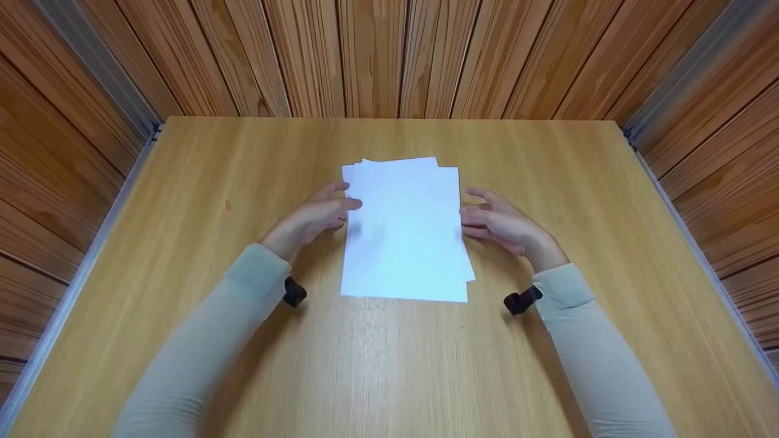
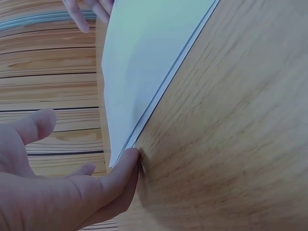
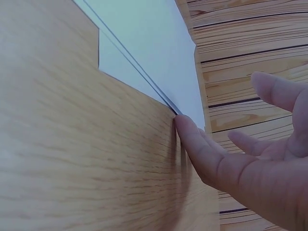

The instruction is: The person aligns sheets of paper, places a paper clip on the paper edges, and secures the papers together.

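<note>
A small stack of white paper sheets (image 1: 405,237) lies on the table, its edges uneven at the top and at the lower right. My left hand (image 1: 321,213) is at the stack's left edge, thumb raised over the paper; in the left wrist view its lower fingertips (image 2: 126,161) touch the sheets' edge. On the opposite side my right hand (image 1: 502,222) has its fingertips against the right edge. The right wrist view shows a fingertip (image 3: 185,126) touching the paper's edge, with the thumb lifted away. Neither hand pinches the sheets.
The wooden table (image 1: 395,365) carries a small reddish mark (image 1: 228,205) left of the stack. Plank walls (image 1: 371,58) rise behind the table and at both sides. A dark wrist camera (image 1: 295,292) sits on the left cuff, another camera (image 1: 521,300) on the right.
</note>
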### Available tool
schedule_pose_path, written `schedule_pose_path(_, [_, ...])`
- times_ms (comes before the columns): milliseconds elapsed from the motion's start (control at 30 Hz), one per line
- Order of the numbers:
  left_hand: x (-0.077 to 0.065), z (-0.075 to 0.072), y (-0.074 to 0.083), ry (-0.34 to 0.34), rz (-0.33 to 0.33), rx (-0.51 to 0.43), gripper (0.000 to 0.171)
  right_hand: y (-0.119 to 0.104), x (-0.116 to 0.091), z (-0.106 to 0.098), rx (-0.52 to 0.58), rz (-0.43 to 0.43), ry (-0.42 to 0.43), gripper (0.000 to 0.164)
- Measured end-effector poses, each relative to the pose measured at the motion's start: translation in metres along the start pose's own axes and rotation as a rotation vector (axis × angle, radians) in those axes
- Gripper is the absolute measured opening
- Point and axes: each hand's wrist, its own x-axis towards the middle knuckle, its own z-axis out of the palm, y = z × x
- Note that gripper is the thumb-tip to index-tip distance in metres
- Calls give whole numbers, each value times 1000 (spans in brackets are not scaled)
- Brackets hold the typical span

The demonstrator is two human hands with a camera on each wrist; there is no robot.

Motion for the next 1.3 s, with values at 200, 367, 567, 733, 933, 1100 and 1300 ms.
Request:
schedule_pose_path(200, [0, -1, 0, -1, 7, 2, 82, -2, 3, 0, -7, 4, 4, 76])
schedule_pose_path(367, [3, -1, -1, -11, 34, 3, 82, -3, 6, 1, 7, 6, 5, 75])
schedule_pose_path(567, [4, -1, -2, -14, 39, -18, 81, -5, 7, 1, 1, 10, 11, 77])
schedule_pose_path(733, [3, -2, -1, -6, 32, -19, 82, -7, 9, 3, -12, 18, 19, 78])
schedule_pose_path(933, [2, -3, -2, -16, 20, -38, 80, -7, 11, 2, -14, 19, 17, 77])
schedule_pose_path(1100, [1, -2, -1, -16, 17, -35, 79, -6, 13, 3, 5, 15, 7, 77])
schedule_pose_path(1300, [2, 0, -1, -24, 33, -54, 77, -5, 14, 2, 20, 16, 9, 76])
